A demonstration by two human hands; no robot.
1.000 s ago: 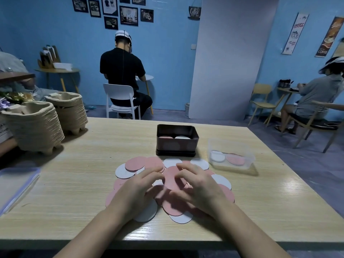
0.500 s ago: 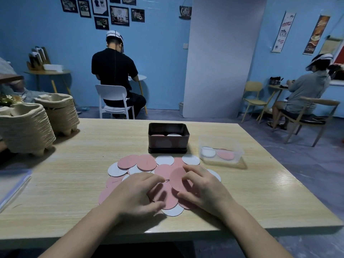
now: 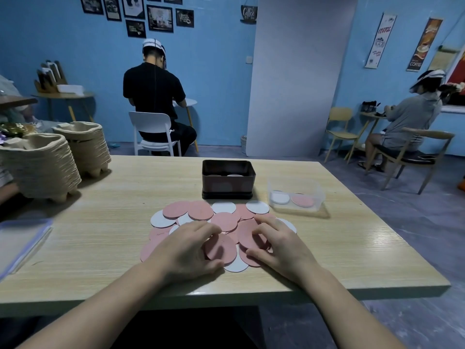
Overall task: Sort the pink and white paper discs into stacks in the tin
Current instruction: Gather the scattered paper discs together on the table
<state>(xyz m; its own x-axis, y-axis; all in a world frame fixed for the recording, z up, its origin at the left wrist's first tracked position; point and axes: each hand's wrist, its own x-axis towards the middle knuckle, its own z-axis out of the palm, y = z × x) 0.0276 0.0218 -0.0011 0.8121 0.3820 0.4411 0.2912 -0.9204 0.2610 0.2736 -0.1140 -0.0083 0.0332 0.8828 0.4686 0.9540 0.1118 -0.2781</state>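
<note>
Head camera looks down on a pale wooden table (image 3: 105,238), with the dark rectangular tin (image 3: 227,181) standing open towards its far edge. Far to the left of the tin stand two stacks of pulp trays (image 3: 40,167). Just right of the tin sits a clear plastic box (image 3: 298,190), which holds one white and one pink disc lying flat side by side. Inside the tin, the tops of two stacks just show above the front wall, pinkish on the left and white on the right.

On the near side of the tin, almost touching its base, lies the loose pile of paper discs (image 3: 201,210), pink and white overlapping in a rough fan that spreads towards the table's near edge.

Both hands rest on the near part of that pile. On the left hand (image 3: 183,248) the fingers are bent and close together. Their tips sit at the far rim of a pink disc (image 3: 221,249) and the thumb at its near rim, so the hand pinches it. The right hand (image 3: 284,248) is curled the same way. Its fingertips press on a second pink disc (image 3: 247,235), with the thumb against that disc's near rim. Whether either disc is raised off the pile cannot be told.
</note>
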